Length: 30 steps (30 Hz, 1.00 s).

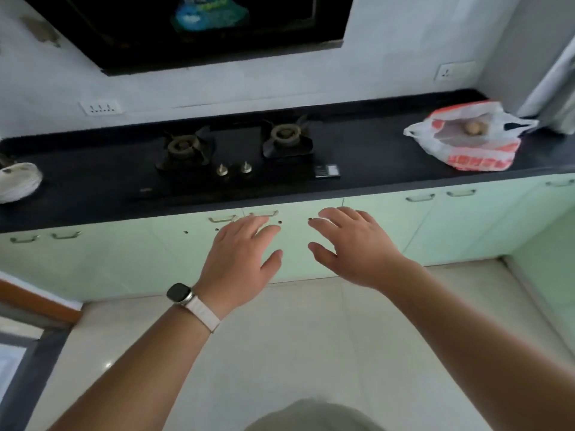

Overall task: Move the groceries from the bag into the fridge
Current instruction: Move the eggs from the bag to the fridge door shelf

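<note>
Two empty hands so far: left hand (241,259) and right hand (354,247) hover in front of the green cabinets, each grip spread apart, holding nothing. The bag (463,136) sits well off to the right on the dark tabletop (357,150), near the corner, next to what might be the fridge (557,85), though I can't tell for sure. It's slumped on its side, long axis running left-right, mouth facing up and toward the camera, with a round brownish item (472,128) showing. Risk as I see it: grab one handle only and the floppy bag tips and dumps stuff.
</note>
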### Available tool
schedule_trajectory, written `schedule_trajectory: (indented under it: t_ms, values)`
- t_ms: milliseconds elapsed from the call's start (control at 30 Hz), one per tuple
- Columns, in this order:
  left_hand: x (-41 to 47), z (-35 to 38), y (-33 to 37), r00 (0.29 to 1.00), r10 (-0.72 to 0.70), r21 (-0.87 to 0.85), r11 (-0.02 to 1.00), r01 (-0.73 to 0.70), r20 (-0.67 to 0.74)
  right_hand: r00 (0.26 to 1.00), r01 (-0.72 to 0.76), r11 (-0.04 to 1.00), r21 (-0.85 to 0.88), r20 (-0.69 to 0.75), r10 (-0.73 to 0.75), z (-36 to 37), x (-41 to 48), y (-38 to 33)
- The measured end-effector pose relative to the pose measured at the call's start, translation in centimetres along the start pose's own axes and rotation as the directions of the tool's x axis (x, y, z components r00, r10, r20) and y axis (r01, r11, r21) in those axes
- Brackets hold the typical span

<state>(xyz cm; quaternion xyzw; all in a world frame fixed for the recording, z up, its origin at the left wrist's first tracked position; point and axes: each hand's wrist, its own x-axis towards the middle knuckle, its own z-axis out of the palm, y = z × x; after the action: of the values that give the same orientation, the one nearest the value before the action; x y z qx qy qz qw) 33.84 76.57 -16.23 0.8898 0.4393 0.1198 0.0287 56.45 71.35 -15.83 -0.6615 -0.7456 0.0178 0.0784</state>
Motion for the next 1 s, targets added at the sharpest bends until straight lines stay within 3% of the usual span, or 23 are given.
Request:
schedule_trajectory:
  t_ms: [300,567,1000]
  values:
    - [7.6,3.0,8.5,0.974,0.224,-0.008,0.975,-0.223,0.026,0.973,-0.23,0.973,-0.007,-0.032,0.229,-2.1,-5.9,9.6]
    - [14.0,6.2,14.4,0.917,0.399,-0.079,0.914,-0.399,-0.004,0.905,-0.424,0.906,-0.008,-0.054,0.423,-2.5,-9.9,15.6]
    - [29.5,11.3,19.1,0.86,0.503,-0.171,0.842,-0.511,-0.088,0.828,-0.56,0.825,-0.083,-0.024,0.56,-4.8,-4.3,27.8]
